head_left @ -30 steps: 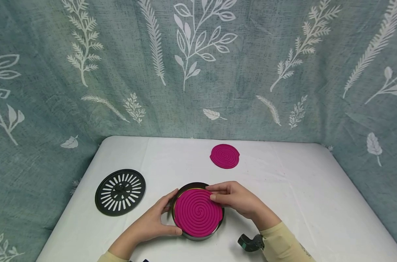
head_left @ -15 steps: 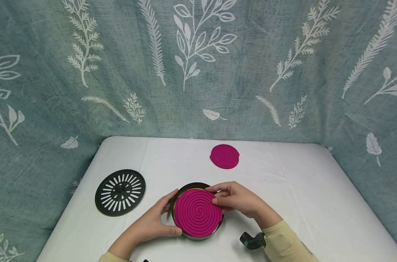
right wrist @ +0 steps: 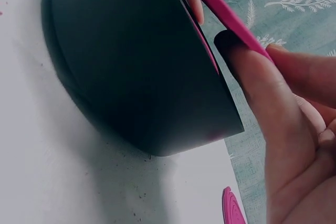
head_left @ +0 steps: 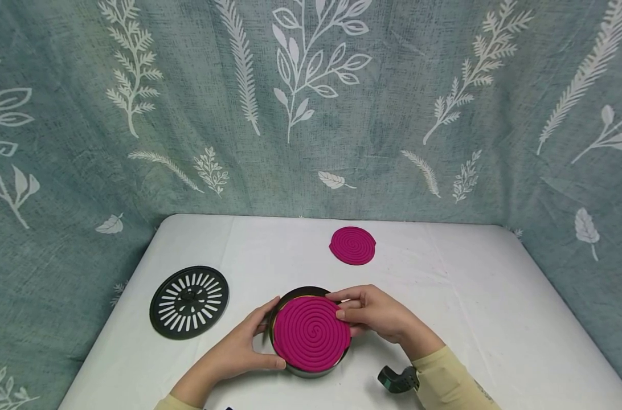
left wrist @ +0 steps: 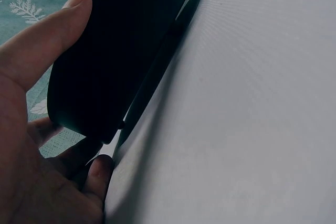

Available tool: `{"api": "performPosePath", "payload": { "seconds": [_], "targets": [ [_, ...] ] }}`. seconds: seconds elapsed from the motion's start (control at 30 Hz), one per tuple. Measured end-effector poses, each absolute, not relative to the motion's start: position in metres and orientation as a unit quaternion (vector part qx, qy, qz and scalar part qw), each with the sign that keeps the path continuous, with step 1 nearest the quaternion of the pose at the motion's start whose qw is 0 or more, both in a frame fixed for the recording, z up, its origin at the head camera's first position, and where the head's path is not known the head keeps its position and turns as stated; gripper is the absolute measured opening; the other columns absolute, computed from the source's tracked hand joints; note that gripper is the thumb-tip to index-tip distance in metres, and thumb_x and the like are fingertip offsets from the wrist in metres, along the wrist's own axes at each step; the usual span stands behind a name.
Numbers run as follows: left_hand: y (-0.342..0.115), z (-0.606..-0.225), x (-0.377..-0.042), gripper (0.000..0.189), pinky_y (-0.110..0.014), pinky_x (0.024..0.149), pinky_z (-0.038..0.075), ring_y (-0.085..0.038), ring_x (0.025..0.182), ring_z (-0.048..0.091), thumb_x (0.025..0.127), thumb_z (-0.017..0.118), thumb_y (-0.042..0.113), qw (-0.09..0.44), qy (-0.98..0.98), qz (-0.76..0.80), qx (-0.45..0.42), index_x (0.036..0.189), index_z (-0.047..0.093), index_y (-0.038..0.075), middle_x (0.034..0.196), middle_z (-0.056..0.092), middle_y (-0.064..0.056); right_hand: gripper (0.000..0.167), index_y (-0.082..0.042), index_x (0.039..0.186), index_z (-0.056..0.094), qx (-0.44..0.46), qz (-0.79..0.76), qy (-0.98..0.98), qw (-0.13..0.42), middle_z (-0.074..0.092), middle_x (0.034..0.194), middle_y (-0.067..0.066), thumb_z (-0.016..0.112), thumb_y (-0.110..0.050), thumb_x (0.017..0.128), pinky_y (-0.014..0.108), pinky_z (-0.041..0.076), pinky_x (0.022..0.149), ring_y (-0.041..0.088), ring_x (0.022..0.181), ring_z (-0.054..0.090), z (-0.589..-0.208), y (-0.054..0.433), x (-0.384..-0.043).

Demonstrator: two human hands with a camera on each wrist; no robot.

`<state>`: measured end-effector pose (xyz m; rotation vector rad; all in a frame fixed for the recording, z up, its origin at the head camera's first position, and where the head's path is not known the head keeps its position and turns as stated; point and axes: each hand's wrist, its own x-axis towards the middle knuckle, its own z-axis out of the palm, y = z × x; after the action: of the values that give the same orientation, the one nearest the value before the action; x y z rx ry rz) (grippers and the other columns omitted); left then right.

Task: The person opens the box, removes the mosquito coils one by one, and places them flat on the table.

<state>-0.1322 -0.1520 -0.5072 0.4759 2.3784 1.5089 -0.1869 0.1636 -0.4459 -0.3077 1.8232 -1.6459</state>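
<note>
Fingers of the left hand (head_left: 236,348) curve around the pot (right wrist: 131,72), well in from the far edge of the table (head_left: 444,290) and between its side edges; a firm hold there should stop sliding. Over its mouth is the pink mat (head_left: 313,335), right side raised, narrowly pinched by the right hand (head_left: 376,312). Fingertips best avoid the rim; a light pinch should limit bending.

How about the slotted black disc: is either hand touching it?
No, the head view shows white table between the slotted black disc and the left hand, the nearer one.
</note>
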Motion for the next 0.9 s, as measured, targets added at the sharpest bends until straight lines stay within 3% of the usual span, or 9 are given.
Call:
{"api": "performPosePath", "payload": {
  "seconds": [0.47, 0.73, 0.9],
  "targets": [
    [-0.151, -0.509, -0.133, 0.113, -0.042, 0.113, 0.036, -0.016, 0.138, 0.038, 0.065, 0.089, 0.052, 0.141, 0.826, 0.520, 0.167, 0.157, 0.025, 0.033, 0.156, 0.030, 0.008, 0.051, 0.008, 0.141, 0.046, -0.110, -0.674, 0.668, 0.296, 0.069, 0.112, 0.021, 0.064, -0.005, 0.095, 0.039, 0.061, 0.074, 0.026, 0.087, 0.072, -0.447, 0.173, -0.189],
    [-0.151, -0.509, -0.134, 0.114, -0.039, 0.113, 0.036, -0.014, 0.139, 0.036, 0.065, 0.089, 0.052, 0.139, 0.827, 0.518, 0.170, 0.157, 0.025, 0.032, 0.157, 0.029, 0.009, 0.056, 0.005, 0.145, 0.043, -0.090, -0.696, 0.663, 0.259, 0.070, 0.108, 0.021, 0.066, -0.007, 0.094, 0.035, 0.061, 0.072, 0.019, 0.080, 0.071, -0.445, 0.185, -0.192],
    [-0.151, -0.508, -0.133, 0.114, -0.040, 0.113, 0.036, -0.016, 0.139, 0.036, 0.065, 0.089, 0.052, 0.139, 0.826, 0.519, 0.170, 0.157, 0.025, 0.030, 0.157, 0.030, 0.007, 0.058, 0.004, 0.146, 0.042, -0.083, -0.710, 0.656, 0.242, 0.069, 0.112, 0.021, 0.066, -0.007, 0.095, 0.035, 0.061, 0.074, 0.020, 0.083, 0.072, -0.446, 0.191, -0.194]
  ]
}}
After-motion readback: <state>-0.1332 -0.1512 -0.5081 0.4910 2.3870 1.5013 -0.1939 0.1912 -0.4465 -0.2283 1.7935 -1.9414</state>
